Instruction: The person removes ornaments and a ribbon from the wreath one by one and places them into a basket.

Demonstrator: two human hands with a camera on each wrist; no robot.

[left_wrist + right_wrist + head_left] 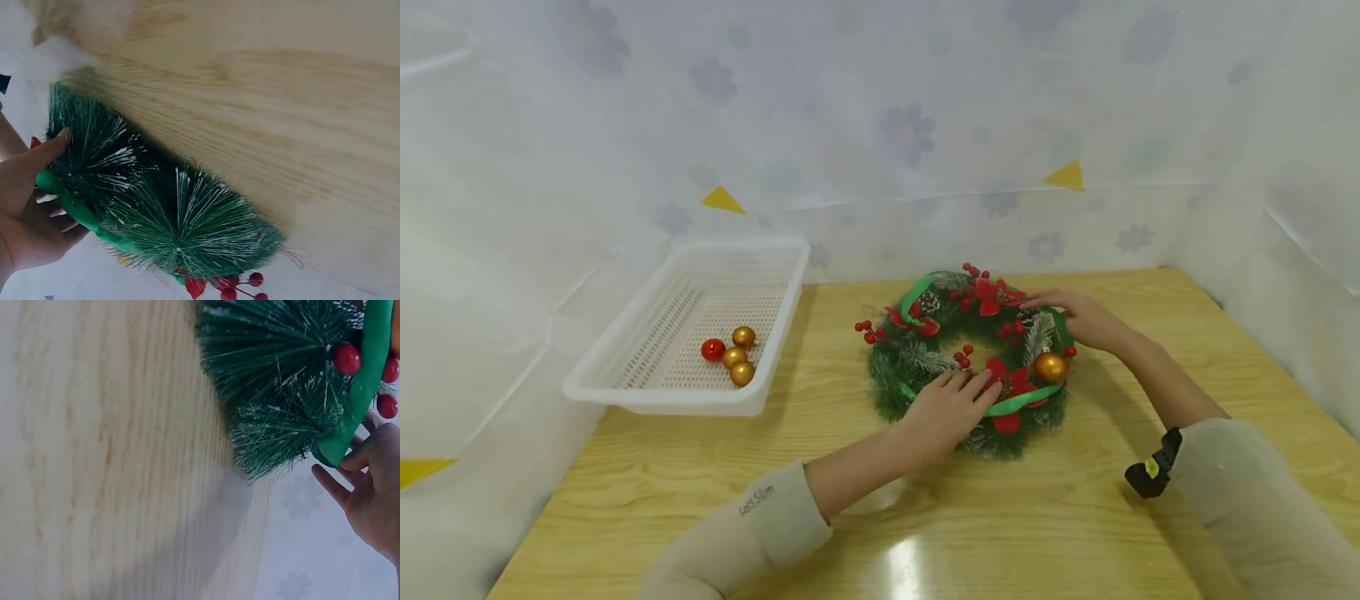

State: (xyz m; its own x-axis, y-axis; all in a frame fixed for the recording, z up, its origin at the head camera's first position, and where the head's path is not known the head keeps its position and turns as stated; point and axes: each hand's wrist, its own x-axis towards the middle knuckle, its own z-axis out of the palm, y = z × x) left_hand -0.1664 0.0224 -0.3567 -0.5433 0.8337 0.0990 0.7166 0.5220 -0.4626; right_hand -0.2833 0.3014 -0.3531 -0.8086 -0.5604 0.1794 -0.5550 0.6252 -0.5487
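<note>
A green Christmas wreath [891, 387] with red flowers, berries and pine cones lies on the wooden table. Around it runs a green ribbon [1015, 403]. At the wreath's near side my left hand [946, 410] grips it, fingers over the top. The left wrist view shows that thumb [53, 150] against the outer needles. My right hand [1086, 321] reaches over the far right side. Its thumb and fingers pinch the ribbon [369, 369] by a folded bend in the right wrist view. A gold bauble [1051, 367] sits on the wreath's right.
To the left stands a white plastic basket [673, 398] holding several gold baubles [742, 373] and one red bauble [712, 350]. Flower-patterned sheeting [865, 125] encloses the back and sides of the table [1045, 533]. A black wrist device [1153, 468] is at the right cuff.
</note>
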